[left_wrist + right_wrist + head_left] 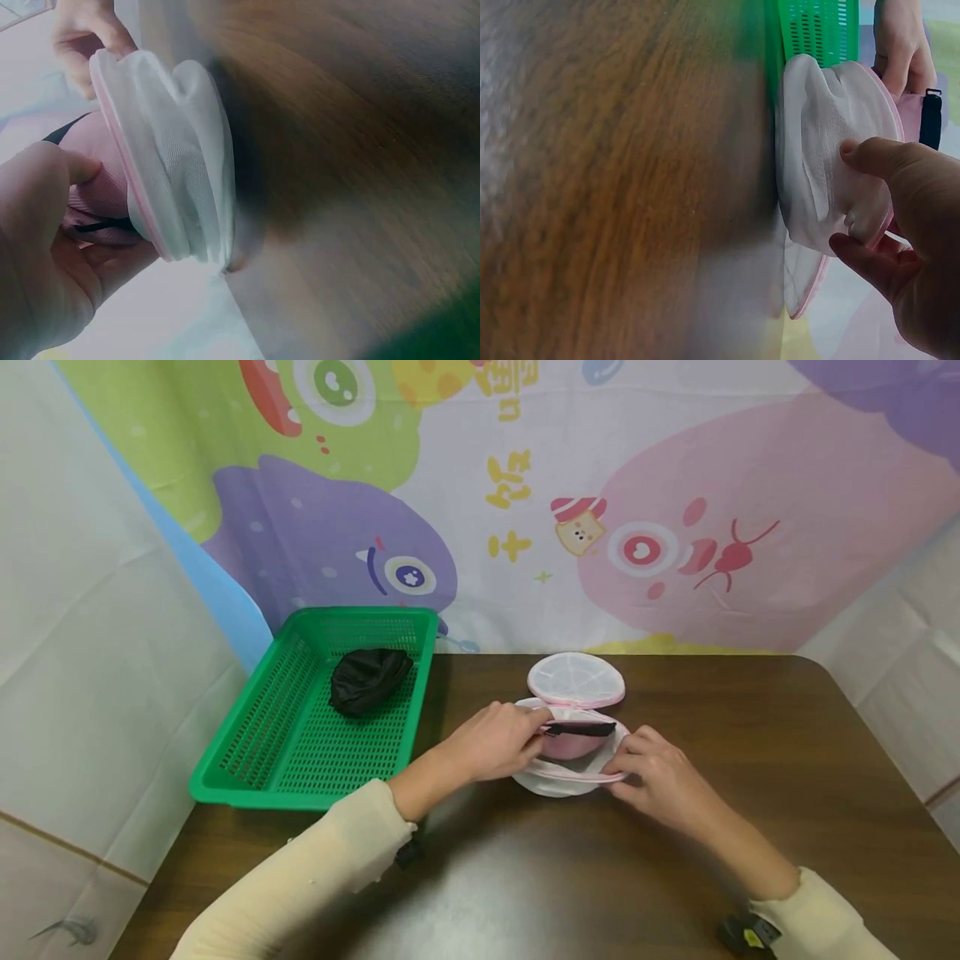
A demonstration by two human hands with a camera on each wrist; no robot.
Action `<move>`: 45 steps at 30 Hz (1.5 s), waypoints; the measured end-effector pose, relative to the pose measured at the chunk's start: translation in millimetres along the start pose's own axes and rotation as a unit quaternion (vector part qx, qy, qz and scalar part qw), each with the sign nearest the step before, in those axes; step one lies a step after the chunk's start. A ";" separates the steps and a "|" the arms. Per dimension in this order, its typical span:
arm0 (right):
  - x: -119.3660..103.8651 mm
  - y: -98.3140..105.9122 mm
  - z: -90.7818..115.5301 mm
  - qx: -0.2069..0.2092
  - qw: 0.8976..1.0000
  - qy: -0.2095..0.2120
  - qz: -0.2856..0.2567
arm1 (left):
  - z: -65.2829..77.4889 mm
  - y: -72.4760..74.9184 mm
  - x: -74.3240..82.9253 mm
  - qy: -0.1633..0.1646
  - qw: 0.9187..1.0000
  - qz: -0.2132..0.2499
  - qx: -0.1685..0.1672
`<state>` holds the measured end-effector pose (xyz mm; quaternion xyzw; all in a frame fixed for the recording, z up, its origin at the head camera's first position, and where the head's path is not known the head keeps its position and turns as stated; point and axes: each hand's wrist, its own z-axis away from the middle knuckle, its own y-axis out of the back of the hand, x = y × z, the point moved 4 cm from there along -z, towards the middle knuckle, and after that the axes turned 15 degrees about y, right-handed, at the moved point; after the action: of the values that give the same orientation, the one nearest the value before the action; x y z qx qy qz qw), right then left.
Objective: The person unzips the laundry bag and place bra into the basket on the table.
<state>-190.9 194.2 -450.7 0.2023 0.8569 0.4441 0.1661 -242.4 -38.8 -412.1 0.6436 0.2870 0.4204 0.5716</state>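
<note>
A white mesh laundry bag (557, 787) with pink zipper edging stands on the table, its round lid (576, 678) folded back toward the wall. Inside its mouth sits a pink bra (572, 745) with black straps, partly hidden by the bag wall. My left hand (498, 741) pinches the bra's left side at the opening; in the left wrist view the thumb presses on the pink ribbed fabric (105, 176). With thumb and fingers, my right hand (660, 775) grips the bag's right rim, the thumb outside on the mesh (817, 142).
To the left stands a green perforated basket (201, 789), with a bunched black cloth item (369, 681) inside. The brown wooden table (480, 877) meets a cartoon-printed curtain (517, 585) at the back. Small black devices are at both wrists.
</note>
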 end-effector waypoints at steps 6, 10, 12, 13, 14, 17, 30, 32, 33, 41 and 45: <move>0.0 0.6 -0.6 -0.010 1.000 -0.011 -0.004 | -0.3 5.9 -4.2 -0.003 0.999 0.030 0.020; 0.4 1.0 -1.0 -0.014 1.000 -0.017 -0.006 | 0.2 8.2 -6.8 0.000 0.998 0.053 0.018; 1.0 1.2 -1.4 -0.018 1.000 -0.022 -0.008 | 0.6 9.2 -8.1 0.005 0.997 0.071 0.014; 1.2 1.2 -1.6 -0.018 1.000 -0.023 -0.008 | 0.9 9.9 -8.8 0.006 0.997 0.078 0.014; 1.3 1.3 -1.6 -0.018 1.000 -0.023 -0.008 | 1.1 10.5 -9.5 0.006 0.996 0.086 0.016; 1.2 0.8 -1.4 -0.008 1.000 -0.015 -0.006 | 1.6 13.6 -11.2 0.002 0.994 0.105 0.029; 1.0 -0.5 -0.5 0.029 0.999 0.019 0.003 | 4.1 32.2 -14.6 -0.004 0.989 0.126 0.073; 1.1 -0.3 -0.7 0.028 0.999 0.017 0.002 | 4.4 34.1 -15.2 -0.002 0.989 0.129 0.074; 1.1 -0.3 -0.8 0.027 1.000 0.016 0.002 | 4.6 35.5 -15.1 -0.001 0.989 0.131 0.074; 0.1 1.0 -1.1 0.010 1.000 0.002 0.004 | 5.0 47.9 -15.0 -0.003 0.986 0.140 0.093; -0.2 1.7 -0.9 0.007 1.000 -0.004 0.002 | 5.1 55.3 -14.6 -0.007 0.984 0.146 0.101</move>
<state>-190.8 194.3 -448.7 0.2072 0.8588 0.4378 0.1669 -251.2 -63.8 -361.1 0.7363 0.2270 0.4632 0.4380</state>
